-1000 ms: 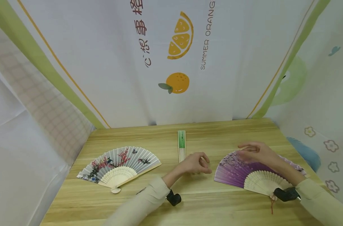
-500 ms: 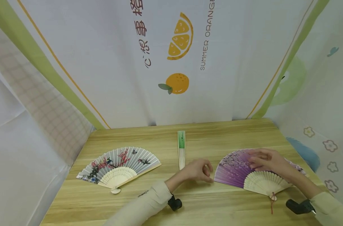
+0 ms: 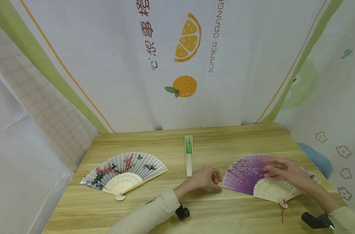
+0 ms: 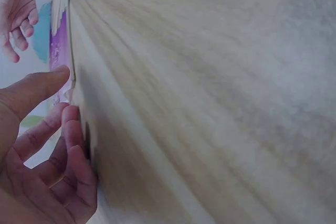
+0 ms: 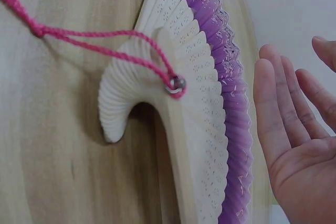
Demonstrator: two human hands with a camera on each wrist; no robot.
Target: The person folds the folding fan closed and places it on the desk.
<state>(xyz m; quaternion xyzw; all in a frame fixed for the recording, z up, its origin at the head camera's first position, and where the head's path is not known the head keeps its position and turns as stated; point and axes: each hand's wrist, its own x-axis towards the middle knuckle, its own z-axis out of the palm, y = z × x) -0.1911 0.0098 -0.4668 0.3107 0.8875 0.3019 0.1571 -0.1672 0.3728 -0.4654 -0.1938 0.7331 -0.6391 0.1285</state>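
An unfolded purple folding fan [image 3: 244, 175] with pale pierced ribs and a red cord lies on the right of the table. My right hand [image 3: 286, 170] hovers over it, fingers loosely bent and holding nothing; the right wrist view shows the hand [image 5: 299, 124] apart from the fan's purple edge [image 5: 236, 108]. Just left of that fan is my left hand [image 3: 206, 178], its fingers relaxed with nothing between them. In the left wrist view the left thumb [image 4: 42, 90] points toward the purple fan [image 4: 60, 45]; whether they touch I cannot tell.
A folded green-and-white fan [image 3: 188, 156] lies upright at mid-table, behind my left hand. An unfolded grey fan [image 3: 124, 169] with red blossoms and birds is at the left. All rest on the wooden table [image 3: 224, 214]; a white printed curtain [image 3: 224, 107] hangs behind.
My right hand has shifted right and a little nearer over the purple fan. My left hand has moved slightly right and nearer, uncovering the folded fan's lower end. The fans have stayed put.
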